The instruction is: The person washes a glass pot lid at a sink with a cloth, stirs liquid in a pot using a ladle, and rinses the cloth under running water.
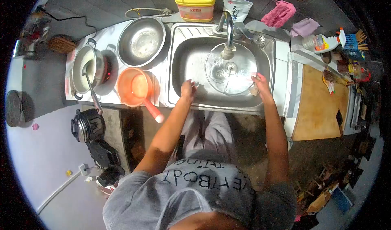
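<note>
A clear round glass lid [243,75] with a knob in its middle is in the steel sink [185,63], under the tap [230,30]. My right hand [261,85] grips the lid's rim on the right side, its fingers closed around the edge. Over the sink's front left edge is my left hand [188,89], apart from the lid. Its fingers are loosely spread and nothing shows in them. The drain can be seen through the glass.
Left of the sink are a steel basin [122,46], an orange long-handled dipper [126,91] and a pan [77,71] with a ladle [93,92] on a lit burner. A yellow-capped jug [195,12] stands behind. On the right lies a wooden board [319,107], near a spray bottle [326,43].
</note>
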A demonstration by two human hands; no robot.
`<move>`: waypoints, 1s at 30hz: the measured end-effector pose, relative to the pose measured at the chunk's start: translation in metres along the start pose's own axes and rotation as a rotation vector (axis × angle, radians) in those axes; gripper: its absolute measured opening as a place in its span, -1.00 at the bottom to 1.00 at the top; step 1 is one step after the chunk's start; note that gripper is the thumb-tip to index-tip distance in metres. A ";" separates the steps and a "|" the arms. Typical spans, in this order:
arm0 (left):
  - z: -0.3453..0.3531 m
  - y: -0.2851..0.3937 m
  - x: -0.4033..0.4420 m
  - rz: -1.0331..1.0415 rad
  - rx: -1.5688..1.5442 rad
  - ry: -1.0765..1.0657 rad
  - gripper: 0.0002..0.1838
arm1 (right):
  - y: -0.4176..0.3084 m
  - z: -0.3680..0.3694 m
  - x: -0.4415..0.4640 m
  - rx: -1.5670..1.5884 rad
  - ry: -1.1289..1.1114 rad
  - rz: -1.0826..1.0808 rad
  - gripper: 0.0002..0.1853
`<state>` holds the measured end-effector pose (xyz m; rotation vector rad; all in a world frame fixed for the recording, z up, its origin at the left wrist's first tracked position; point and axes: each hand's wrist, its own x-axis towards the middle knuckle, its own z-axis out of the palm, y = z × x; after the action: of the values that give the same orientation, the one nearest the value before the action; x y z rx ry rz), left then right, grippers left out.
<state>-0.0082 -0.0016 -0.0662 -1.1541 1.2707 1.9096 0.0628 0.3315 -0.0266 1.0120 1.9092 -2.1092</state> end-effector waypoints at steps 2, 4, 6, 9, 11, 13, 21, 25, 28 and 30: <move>0.004 0.003 -0.010 0.134 0.045 0.037 -0.65 | 0.033 0.001 0.031 0.010 -0.057 0.037 -0.70; 0.006 0.003 -0.007 0.243 0.085 0.017 -0.63 | 0.057 0.011 0.056 -0.090 -0.066 0.112 -0.69; 0.005 0.003 -0.007 0.225 0.069 0.029 -0.64 | 0.065 0.032 0.060 -0.104 -0.031 0.185 -0.62; -0.001 -0.008 0.008 0.164 0.049 0.087 -0.69 | 0.096 0.030 0.072 0.131 -0.262 0.332 -0.46; 0.004 -0.007 0.014 0.131 0.167 0.065 -0.69 | 0.103 0.028 0.076 0.088 -0.224 0.338 -0.39; 0.005 -0.018 0.026 0.143 0.196 0.077 -0.65 | 0.127 0.019 0.085 0.130 -0.224 0.330 -0.21; 0.006 -0.044 0.071 0.176 0.466 0.103 -0.44 | 0.102 -0.010 0.102 -0.933 0.101 -0.160 -0.57; 0.003 -0.048 0.085 0.181 0.504 0.125 -0.45 | -0.002 0.045 0.055 -0.532 0.147 -0.187 -0.69; -0.016 -0.065 0.122 0.265 0.570 0.132 -0.47 | 0.004 0.071 0.059 -0.826 0.047 -0.666 -0.71; -0.011 -0.059 0.106 0.199 0.610 0.143 -0.44 | 0.022 0.082 0.045 -1.049 0.023 -0.664 -0.68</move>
<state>-0.0065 0.0111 -0.1874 -0.8710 1.9300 1.4118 0.0074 0.2672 -0.0715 0.1695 3.0368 -0.8611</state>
